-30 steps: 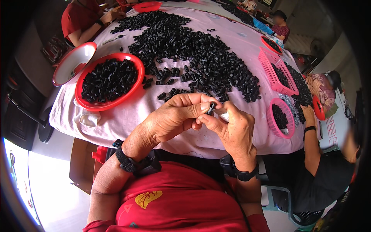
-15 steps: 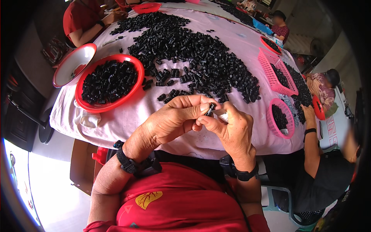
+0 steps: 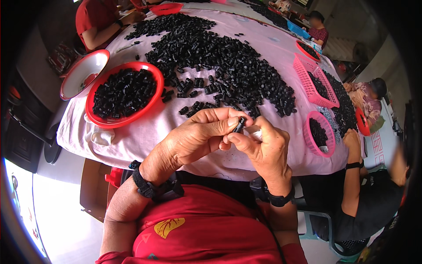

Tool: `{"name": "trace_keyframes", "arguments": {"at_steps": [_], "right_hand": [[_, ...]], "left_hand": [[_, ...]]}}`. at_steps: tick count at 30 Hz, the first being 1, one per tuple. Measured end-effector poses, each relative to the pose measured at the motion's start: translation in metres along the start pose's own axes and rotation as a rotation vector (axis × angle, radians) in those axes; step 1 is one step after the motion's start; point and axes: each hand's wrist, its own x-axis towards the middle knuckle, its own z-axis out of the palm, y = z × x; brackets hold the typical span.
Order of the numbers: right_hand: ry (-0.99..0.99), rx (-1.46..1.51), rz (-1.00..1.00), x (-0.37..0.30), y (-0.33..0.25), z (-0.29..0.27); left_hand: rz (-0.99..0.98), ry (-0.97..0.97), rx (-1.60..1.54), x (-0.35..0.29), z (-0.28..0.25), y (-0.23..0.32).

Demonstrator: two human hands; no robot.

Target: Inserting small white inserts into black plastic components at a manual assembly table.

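Observation:
Above the near edge of the cloth-covered table, my left hand (image 3: 200, 132) pinches a small black cylindrical plastic part (image 3: 239, 125) between thumb and fingers. The part is held tilted. Close against it, my right hand (image 3: 266, 143) is closed around a small white object (image 3: 253, 132), partly hidden by the fingers; its exact kind cannot be made out. The right thumb tip is beside the lower end of the black part. Just beyond my hands lies a big loose pile of similar black parts (image 3: 228, 61).
A red basin (image 3: 161, 83) full of black parts stands at left, beside a white red-rimmed bowl (image 3: 107, 55). At right are a pink rectangular basket (image 3: 303, 83) and a round pink basket (image 3: 307, 132) holding parts. A co-worker's hand (image 3: 351, 140) rests near the right edge.
My right hand has shifted slightly right, and more of the black part shows between my fingers. The co-worker's hand at right has drawn back from the black parts there.

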Motion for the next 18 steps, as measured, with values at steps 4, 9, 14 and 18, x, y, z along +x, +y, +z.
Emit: {"name": "trace_keyframes", "arguments": {"at_steps": [4, 9, 14, 18], "right_hand": [[0.094, 0.164, 0.059, 0.002, -0.009, -0.008], [0.009, 0.457, -0.007, 0.005, -0.009, -0.006], [-0.004, 0.512, 0.054, 0.002, -0.006, -0.005], [-0.004, 0.531, 0.105, 0.004, -0.011, -0.008]], "left_hand": [[-0.022, -0.042, -0.032, 0.000, -0.005, 0.002], [-0.004, -0.051, -0.037, 0.001, -0.004, 0.004], [-0.001, 0.027, -0.025, 0.000, -0.001, 0.004], [0.003, 0.048, -0.011, -0.001, -0.001, 0.004]]}}
